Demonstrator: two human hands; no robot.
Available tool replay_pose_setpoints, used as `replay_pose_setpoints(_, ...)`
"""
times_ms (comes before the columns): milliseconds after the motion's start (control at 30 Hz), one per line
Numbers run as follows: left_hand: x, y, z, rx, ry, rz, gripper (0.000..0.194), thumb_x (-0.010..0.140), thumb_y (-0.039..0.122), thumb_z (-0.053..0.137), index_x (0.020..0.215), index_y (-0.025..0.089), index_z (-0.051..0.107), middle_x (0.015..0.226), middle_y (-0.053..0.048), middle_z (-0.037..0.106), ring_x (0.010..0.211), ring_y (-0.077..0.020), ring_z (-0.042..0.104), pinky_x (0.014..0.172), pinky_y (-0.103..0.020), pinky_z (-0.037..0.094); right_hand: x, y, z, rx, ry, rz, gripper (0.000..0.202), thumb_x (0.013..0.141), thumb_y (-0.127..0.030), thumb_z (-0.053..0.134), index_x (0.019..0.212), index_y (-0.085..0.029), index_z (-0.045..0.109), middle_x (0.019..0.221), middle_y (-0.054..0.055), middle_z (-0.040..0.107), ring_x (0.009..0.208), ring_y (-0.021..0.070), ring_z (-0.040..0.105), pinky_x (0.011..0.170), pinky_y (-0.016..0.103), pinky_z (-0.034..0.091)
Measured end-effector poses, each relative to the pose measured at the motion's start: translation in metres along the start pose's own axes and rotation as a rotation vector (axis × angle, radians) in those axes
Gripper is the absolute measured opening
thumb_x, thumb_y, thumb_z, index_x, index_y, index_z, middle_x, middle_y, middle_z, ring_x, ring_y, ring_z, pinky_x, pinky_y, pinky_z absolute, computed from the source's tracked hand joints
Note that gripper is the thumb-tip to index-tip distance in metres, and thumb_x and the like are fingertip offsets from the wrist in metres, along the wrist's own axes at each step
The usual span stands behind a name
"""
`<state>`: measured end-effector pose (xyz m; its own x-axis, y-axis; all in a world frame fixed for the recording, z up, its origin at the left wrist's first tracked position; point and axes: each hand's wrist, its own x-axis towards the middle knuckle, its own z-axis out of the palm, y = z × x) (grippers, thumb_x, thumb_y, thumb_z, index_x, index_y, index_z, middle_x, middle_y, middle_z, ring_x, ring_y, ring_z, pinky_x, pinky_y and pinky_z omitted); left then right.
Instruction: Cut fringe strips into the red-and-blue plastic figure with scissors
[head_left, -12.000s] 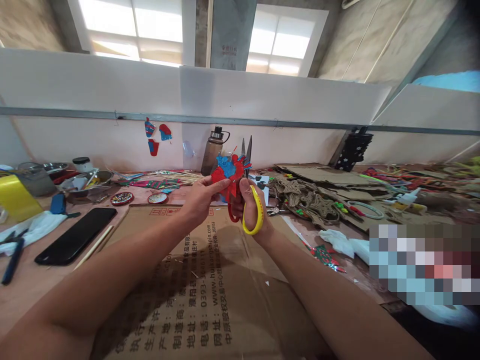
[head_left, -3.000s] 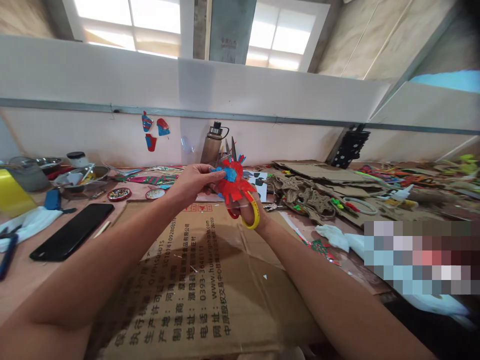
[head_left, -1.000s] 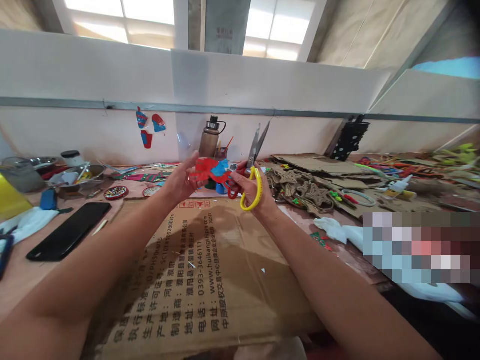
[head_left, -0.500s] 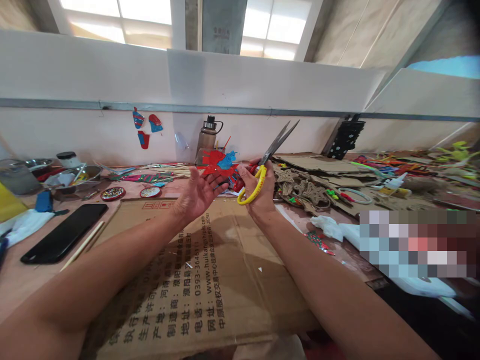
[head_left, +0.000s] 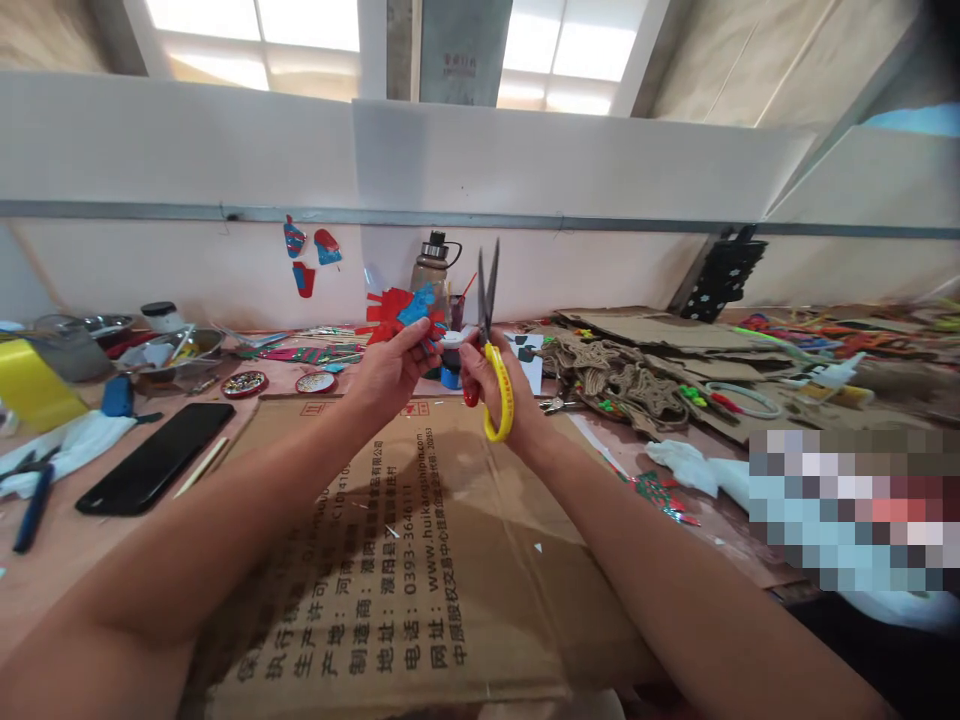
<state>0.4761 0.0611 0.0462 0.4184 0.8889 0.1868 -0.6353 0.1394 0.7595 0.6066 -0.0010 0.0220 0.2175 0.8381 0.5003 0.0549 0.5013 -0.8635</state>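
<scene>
- The left hand (head_left: 390, 370) pinches a red and blue cut-out (head_left: 401, 312) at its lower edge, holding it up above the far middle of the bench (head_left: 52, 560).
- The right hand (head_left: 499, 385) grips scissors (head_left: 489, 345) with yellow and red handles, fingers through the loops; the blades point up, slightly parted, just beside the cut-out.
- A flattened cardboard box (head_left: 420, 560) printed with dark text covers the bench's near middle, under both forearms.
- A black phone (head_left: 156, 457) lies towards the left edge.
- A brown bottle (head_left: 433, 275) stands at the far edge, behind the hands.
</scene>
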Motion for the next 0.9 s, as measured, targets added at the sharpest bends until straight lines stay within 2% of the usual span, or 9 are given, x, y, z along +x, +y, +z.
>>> replay_pose_setpoints(133, 0.002, 0.012, 0.001, 0.027, -0.034, 0.077, 0.011, 0.081, 0.022, 0.077, 0.084, 0.014, 0.071, 0.068, -0.001, 0.070, 0.061, -0.0092, 0.066, 0.063, -0.020, 0.053, -0.004, -0.002, 0.003, -0.107, -0.158, 0.039, 0.050, 0.081, -0.069, 0.067, 0.092, -0.024, 0.049, 0.067, -0.005, 0.047, 0.057, 0.0123, 0.043, 0.048, 0.027, 0.035)
replay_pose_setpoints(300, 0.003, 0.021, -0.001, 0.043, -0.040, 0.087, 0.016, 0.078, 0.023, 0.079, 0.088, 0.014, 0.072, 0.072, -0.001, 0.072, 0.060, -0.0092, 0.065, 0.061, -0.020, 0.052, -0.010, -0.009, 0.004, -0.197, -0.257, 0.101, 0.058, 0.080, -0.079, 0.060, 0.090, -0.023, 0.047, 0.062, -0.007, 0.046, 0.051, 0.0106, 0.040, 0.049, 0.026, 0.033)
replay_pose_setpoints(400, 0.004, 0.023, -0.003, 0.070, -0.042, 0.072, 0.013, 0.077, 0.023, 0.078, 0.082, 0.014, 0.070, 0.072, -0.002, 0.072, 0.063, -0.0103, 0.066, 0.063, -0.021, 0.052, -0.012, -0.015, 0.003, -0.183, -0.280, 0.146, 0.061, 0.077, -0.083, 0.058, 0.085, -0.024, 0.044, 0.057, -0.007, 0.044, 0.049, 0.0105, 0.039, 0.047, 0.026, 0.031)
replay_pose_setpoints(600, 0.005, 0.022, -0.004, 0.120, -0.040, 0.045, 0.013, 0.074, 0.022, 0.080, 0.075, 0.014, 0.069, 0.069, -0.002, 0.070, 0.062, -0.0116, 0.066, 0.063, -0.024, 0.051, -0.012, -0.019, 0.003, -0.154, -0.282, 0.131, 0.060, 0.078, -0.083, 0.058, 0.079, -0.025, 0.041, 0.056, -0.006, 0.043, 0.047, 0.0107, 0.039, 0.045, 0.026, 0.030)
replay_pose_setpoints(900, 0.002, 0.019, -0.001, 0.112, -0.017, 0.071, 0.016, 0.072, 0.021, 0.081, 0.075, 0.013, 0.068, 0.067, -0.001, 0.069, 0.061, -0.0116, 0.066, 0.065, -0.024, 0.053, -0.011, -0.013, 0.003, -0.136, -0.276, 0.152, 0.060, 0.078, -0.082, 0.060, 0.086, -0.024, 0.047, 0.057, -0.008, 0.042, 0.044, 0.0086, 0.039, 0.041, 0.023, 0.033)
